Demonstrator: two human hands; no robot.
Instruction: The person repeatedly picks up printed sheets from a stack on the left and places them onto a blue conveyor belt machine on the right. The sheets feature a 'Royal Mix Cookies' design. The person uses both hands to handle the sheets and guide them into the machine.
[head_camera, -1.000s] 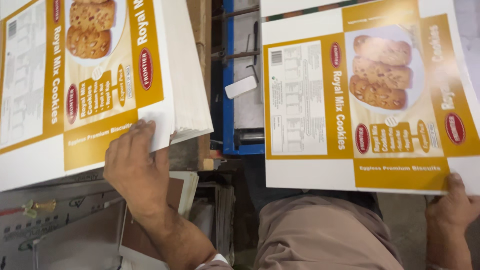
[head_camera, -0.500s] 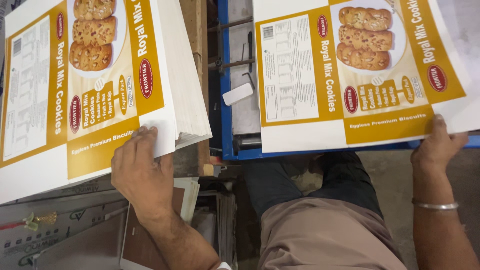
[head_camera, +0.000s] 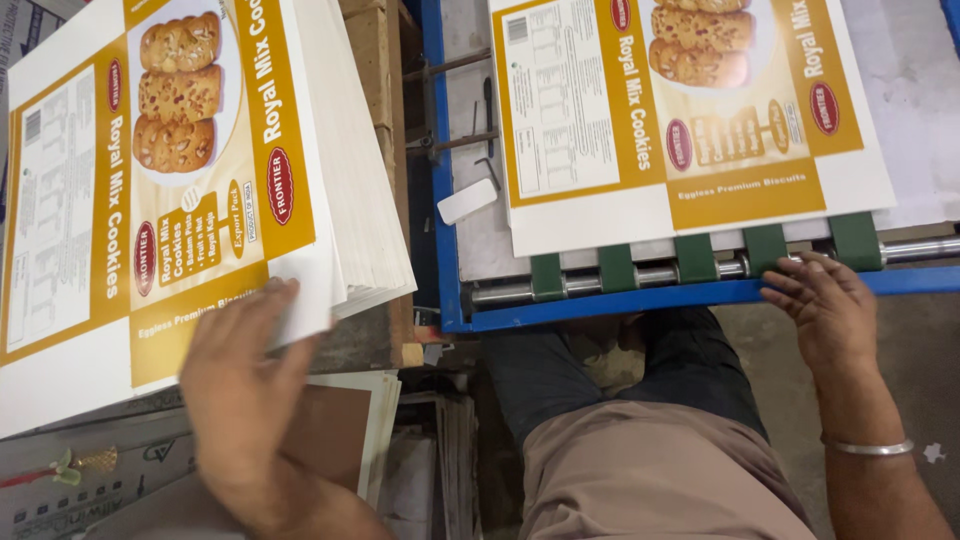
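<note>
1. Hands: two counted, the left hand (head_camera: 245, 385) at seven o'clock and the right hand (head_camera: 825, 310) at four o'clock.
2. Printed carton sheets with the face fully showing: two, the top sheet (head_camera: 150, 190) of the stack at ten o'clock and the single sheet (head_camera: 680, 110) on the blue frame (head_camera: 600, 308) at one o'clock.
3. Sheets in the stack (head_camera: 360, 200): many; the edges were too fine to count.
4. Green tabs (head_camera: 699, 257) along the steel rod (head_camera: 650, 274): five.
5. Bangles: one, a metal bangle (head_camera: 868, 447) on the right wrist.
</note>
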